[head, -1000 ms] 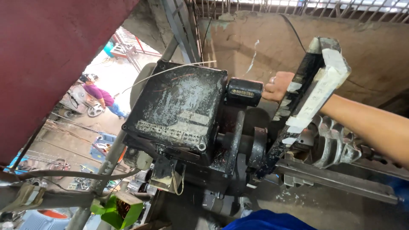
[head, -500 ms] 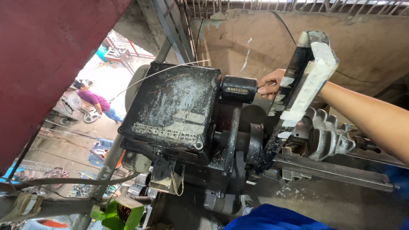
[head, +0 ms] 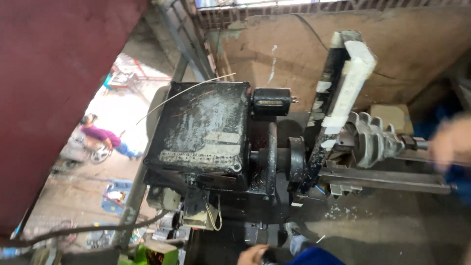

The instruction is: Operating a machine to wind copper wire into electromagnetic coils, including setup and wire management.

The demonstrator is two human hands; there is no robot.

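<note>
Two hands here. Right hand [head: 452, 142] blurry at the far right, by the end of the thin rod [head: 417, 144]; open or closed, cannot tell. Left hand [head: 252, 255] low at the bottom edge, half cut off, grip hidden. Best to hold the rod firmly, clear of the ribbed screw [head: 370, 142]. Further left, a dirty black box [head: 201, 132].

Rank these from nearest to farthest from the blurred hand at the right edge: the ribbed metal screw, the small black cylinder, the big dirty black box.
From the right hand:
1. Ribbed metal screw, just left of it.
2. Small black cylinder, centre, higher up.
3. Big dirty black box, farthest left.
</note>
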